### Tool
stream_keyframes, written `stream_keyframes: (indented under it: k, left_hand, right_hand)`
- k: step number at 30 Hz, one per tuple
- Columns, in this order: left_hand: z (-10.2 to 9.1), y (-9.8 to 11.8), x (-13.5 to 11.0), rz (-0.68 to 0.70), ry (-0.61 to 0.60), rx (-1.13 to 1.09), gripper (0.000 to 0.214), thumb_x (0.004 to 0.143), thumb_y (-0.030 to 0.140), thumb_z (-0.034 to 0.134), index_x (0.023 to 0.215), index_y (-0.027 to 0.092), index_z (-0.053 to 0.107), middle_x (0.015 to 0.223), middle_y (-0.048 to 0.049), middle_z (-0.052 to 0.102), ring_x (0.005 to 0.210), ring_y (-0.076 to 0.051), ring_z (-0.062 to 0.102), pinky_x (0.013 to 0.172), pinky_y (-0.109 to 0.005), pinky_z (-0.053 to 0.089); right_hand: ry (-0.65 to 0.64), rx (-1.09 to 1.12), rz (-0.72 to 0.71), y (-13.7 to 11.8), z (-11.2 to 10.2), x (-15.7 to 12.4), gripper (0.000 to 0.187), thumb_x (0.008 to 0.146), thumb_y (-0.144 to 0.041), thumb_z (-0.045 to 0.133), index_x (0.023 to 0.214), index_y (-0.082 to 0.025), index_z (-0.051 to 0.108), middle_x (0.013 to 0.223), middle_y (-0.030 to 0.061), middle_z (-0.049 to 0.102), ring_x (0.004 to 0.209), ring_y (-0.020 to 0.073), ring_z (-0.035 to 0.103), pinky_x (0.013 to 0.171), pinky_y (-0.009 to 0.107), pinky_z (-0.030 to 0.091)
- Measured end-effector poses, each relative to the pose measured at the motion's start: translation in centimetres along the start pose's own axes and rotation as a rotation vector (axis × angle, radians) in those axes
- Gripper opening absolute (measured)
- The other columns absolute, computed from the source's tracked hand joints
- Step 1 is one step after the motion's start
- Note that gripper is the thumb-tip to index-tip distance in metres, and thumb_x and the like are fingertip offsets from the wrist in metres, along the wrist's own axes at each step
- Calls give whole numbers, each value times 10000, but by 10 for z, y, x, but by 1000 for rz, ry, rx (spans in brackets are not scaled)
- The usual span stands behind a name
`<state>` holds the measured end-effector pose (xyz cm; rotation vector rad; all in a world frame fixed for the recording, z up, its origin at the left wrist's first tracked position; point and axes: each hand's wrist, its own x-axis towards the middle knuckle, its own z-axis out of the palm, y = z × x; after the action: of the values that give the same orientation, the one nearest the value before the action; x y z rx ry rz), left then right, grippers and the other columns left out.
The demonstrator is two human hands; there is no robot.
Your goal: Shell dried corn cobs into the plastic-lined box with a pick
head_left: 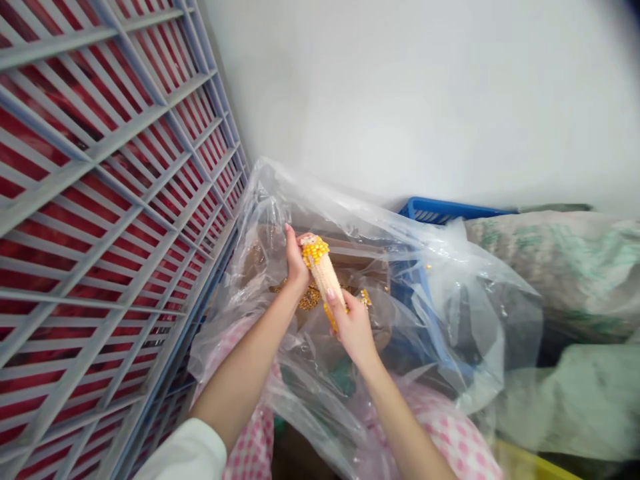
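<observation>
A corn cob (325,275) is held between my two hands, tilted over a box lined with clear plastic. Yellow kernels cling to its upper end, while its middle is bare and pale. My left hand (297,261) grips the upper end from the left, thumb raised. Around the lower end, my right hand (354,327) is closed, its thumb lying on the cob. A few kernels show beside the right fingers. Loose kernels (311,297) lie below in the plastic sheet (450,293).
A slatted plastic crate wall (105,160) with red material behind it rises on the left. At the back stands a white wall (410,93). A blue basket (440,210) and stuffed woven sacks (565,260) occupy the right. My legs in pink dotted cloth (445,427) flank the plastic.
</observation>
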<state>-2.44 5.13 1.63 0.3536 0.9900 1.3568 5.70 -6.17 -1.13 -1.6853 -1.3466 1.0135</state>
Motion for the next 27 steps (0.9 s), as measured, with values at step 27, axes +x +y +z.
stream_keyframes:
  k: [27]
  left_hand:
    - [0, 1, 4, -89, -292, 236, 576, 821, 586, 256, 742, 159, 635, 577, -49, 632, 530, -145, 596, 513, -239, 429]
  right_hand:
    - [179, -335, -153, -1, -30, 10, 422, 839, -509, 404, 956, -176, 636, 805, 60, 625, 752, 182, 577, 660, 262, 399]
